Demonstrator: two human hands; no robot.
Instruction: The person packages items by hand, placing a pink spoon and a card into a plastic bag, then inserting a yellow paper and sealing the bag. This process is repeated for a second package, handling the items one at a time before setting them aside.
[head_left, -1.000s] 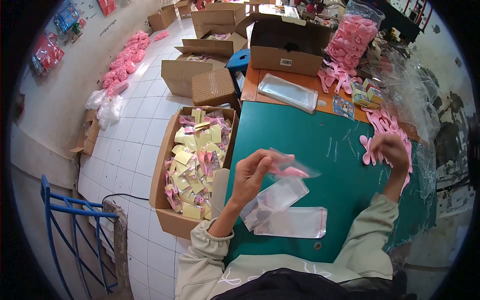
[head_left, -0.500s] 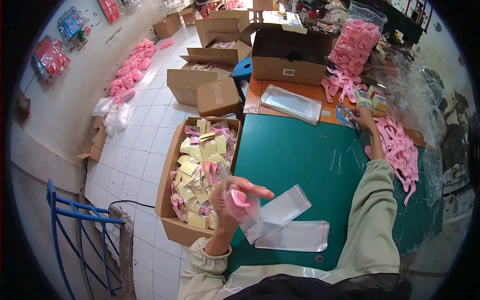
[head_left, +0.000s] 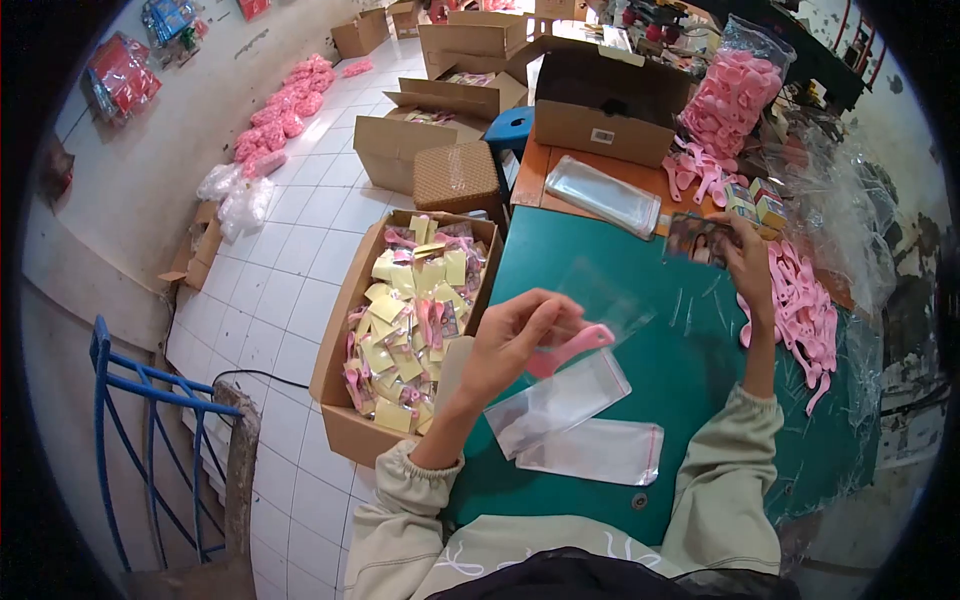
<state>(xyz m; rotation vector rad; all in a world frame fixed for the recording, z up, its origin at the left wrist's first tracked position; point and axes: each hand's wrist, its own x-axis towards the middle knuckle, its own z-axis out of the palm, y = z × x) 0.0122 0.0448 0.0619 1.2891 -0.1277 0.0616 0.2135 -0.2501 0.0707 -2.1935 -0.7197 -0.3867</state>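
Sleeves (head_left: 600, 450) lie spare, nearest on the green table (head_left: 700, 400). Left hand (head_left: 515, 335) is back up, fingers pinched on the clear bag (head_left: 605, 300) holding the pink piece (head_left: 572, 347). Farther out, right hand (head_left: 748, 258) has lifted a printed card (head_left: 695, 240) off the table, pinched tight, so bag and card are both in hand now.

L hand (head_left: 515, 335) moved up w/ pink piece (head_left: 572, 349); R hand (head_left: 747, 258) picked up card (head_left: 694, 241).

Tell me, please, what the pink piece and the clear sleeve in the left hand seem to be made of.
The pink piece in the left hand looks like moulded plastic: even colour, smooth matte surface. The clear sleeve held with it seems thin glossy plastic film: see-through, with glare.
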